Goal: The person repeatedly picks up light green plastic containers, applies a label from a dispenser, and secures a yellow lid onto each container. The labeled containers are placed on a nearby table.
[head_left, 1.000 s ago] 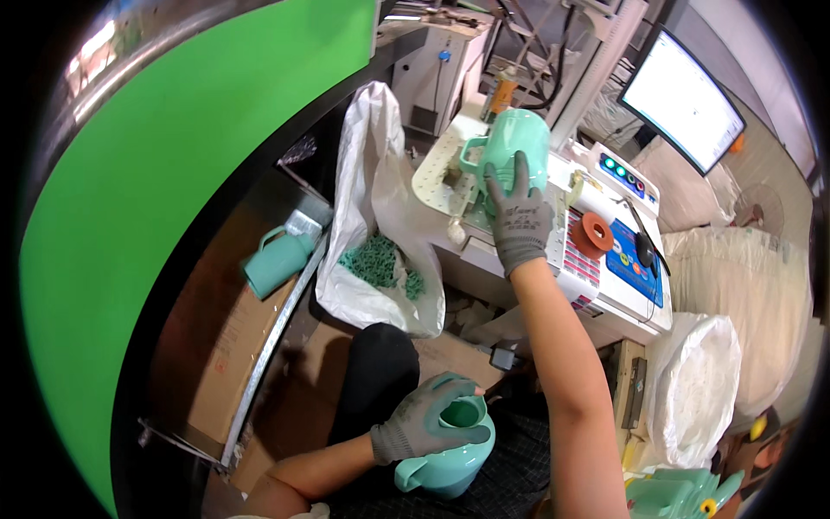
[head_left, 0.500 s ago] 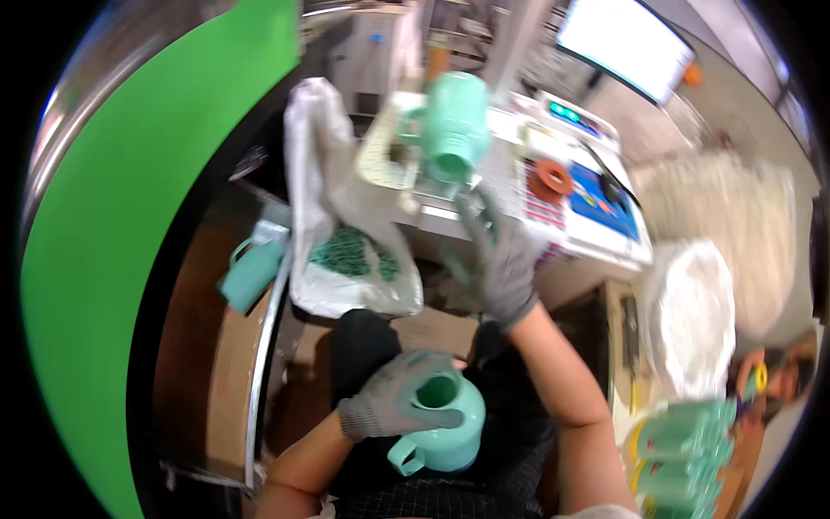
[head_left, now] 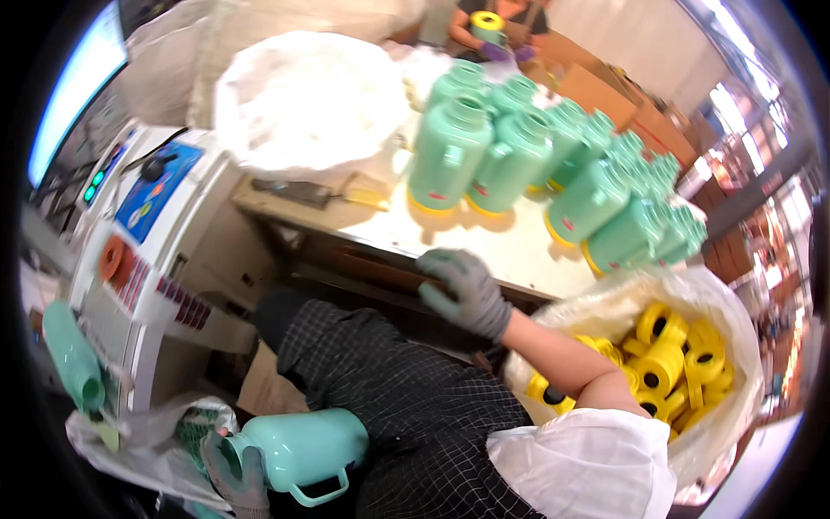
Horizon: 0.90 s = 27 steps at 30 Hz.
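Note:
On my lap lies a mint-green plastic jug body [head_left: 311,441] with a loop handle, tipped on its side. My left hand [head_left: 238,476], in a grey glove, is wrapped around its mouth end. My right hand [head_left: 467,294], gloved too, hovers in front of the worktable edge. Its thumb and fingers are apart, and I see nothing between them. Beyond it, several upright mint-green jugs with yellow bases [head_left: 450,156] stand on the white worktable [head_left: 389,229]. A sack of yellow plastic parts [head_left: 661,368] sits beside my right forearm.
Left is a white machine [head_left: 194,208] with a reddish ring [head_left: 114,259] on top and another green jug body [head_left: 73,355] at its edge. A white bag [head_left: 311,104] and a dark tool [head_left: 290,190] rest on the table. A co-worker [head_left: 501,35] is at the far side.
My view has swung right, bringing the table of jugs and yellow parts into sight. My right hand has moved from the machine to the table's edge. The left still holds its jug.

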Each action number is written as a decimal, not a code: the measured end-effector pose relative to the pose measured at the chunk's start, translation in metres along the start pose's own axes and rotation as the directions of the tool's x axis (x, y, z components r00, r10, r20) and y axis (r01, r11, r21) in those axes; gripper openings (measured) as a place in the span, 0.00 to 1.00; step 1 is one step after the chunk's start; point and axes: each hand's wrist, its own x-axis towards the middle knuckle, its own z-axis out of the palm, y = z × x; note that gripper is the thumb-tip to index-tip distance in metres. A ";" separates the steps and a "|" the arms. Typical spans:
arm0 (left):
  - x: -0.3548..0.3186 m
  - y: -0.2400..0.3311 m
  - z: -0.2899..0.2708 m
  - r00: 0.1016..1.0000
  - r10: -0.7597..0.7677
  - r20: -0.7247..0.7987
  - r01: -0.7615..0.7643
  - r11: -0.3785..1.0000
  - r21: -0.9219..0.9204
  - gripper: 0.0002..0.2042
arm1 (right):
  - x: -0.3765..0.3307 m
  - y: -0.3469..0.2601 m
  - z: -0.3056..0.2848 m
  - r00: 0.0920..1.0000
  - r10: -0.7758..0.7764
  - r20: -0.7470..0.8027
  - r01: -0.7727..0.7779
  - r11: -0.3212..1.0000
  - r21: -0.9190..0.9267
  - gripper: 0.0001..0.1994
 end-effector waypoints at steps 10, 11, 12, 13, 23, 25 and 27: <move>0.029 -0.019 0.026 0.998 -0.034 0.054 0.044 0.978 -0.202 0.28 | -0.188 0.165 -0.233 0.136 0.991 0.011 -0.320 0.055 -0.946 0.23; 0.025 -0.010 0.022 0.996 -0.031 0.078 0.045 0.983 -0.175 0.28 | -0.215 0.181 -0.264 0.104 0.949 -0.298 -0.512 -0.206 -0.834 0.22; 0.033 0.004 0.026 0.994 -0.007 0.109 0.025 0.986 -0.165 0.28 | -0.253 0.195 -0.282 0.069 0.923 -0.378 -0.508 -0.293 -0.810 0.27; 0.029 0.033 0.032 0.998 -0.065 0.024 0.069 0.981 -0.183 0.25 | -0.280 0.216 -0.296 0.055 0.898 -0.436 -0.492 -0.355 -0.795 0.35; 0.025 0.059 0.027 0.999 -0.004 -0.045 0.006 0.999 0.048 0.22 | -0.299 0.197 -0.272 0.287 0.827 -0.483 -0.692 -0.170 -0.701 0.29; 0.028 0.061 0.023 0.999 0.036 -0.013 -0.034 0.991 0.127 0.22 | -0.273 0.212 -0.290 0.272 0.942 -0.195 -0.524 -0.025 -0.851 0.27; 0.023 0.062 0.019 0.998 0.056 -0.028 -0.050 0.982 0.183 0.22 | -0.175 0.175 -0.263 0.256 0.963 0.082 -0.353 0.172 -0.920 0.24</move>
